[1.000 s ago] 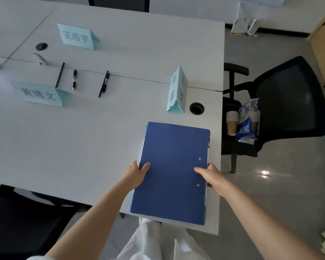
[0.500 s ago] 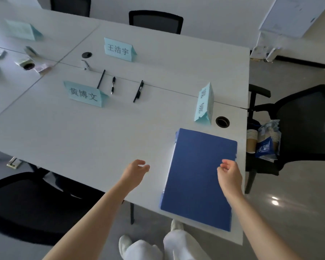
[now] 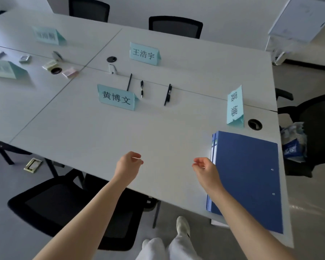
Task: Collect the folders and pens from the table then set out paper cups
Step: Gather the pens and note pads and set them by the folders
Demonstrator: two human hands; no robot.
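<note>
A stack of blue folders (image 3: 248,177) lies at the near right corner of the white table (image 3: 94,139). My right hand (image 3: 204,170) hovers just left of the stack, fingers loosely curled, holding nothing. My left hand (image 3: 129,165) hovers over the table's near edge, also empty with fingers curled apart. Three black pens lie farther back along the table seam: a thin one (image 3: 129,82), a short one (image 3: 141,89) and a clipped one (image 3: 168,94). A bag of paper cups (image 3: 294,142) rests on the chair at the right.
Teal name cards stand on the table: one (image 3: 116,97) in front of the pens, one (image 3: 144,54) behind them, one (image 3: 235,107) near the folders. Black chairs (image 3: 68,209) surround the table. Small clutter (image 3: 69,72) lies at the far left. A cable hole (image 3: 255,124) sits near the folders.
Both hands let go of the blue folders and moved left, off the stack. The view swung left and up, so the folders now sit at the right.
</note>
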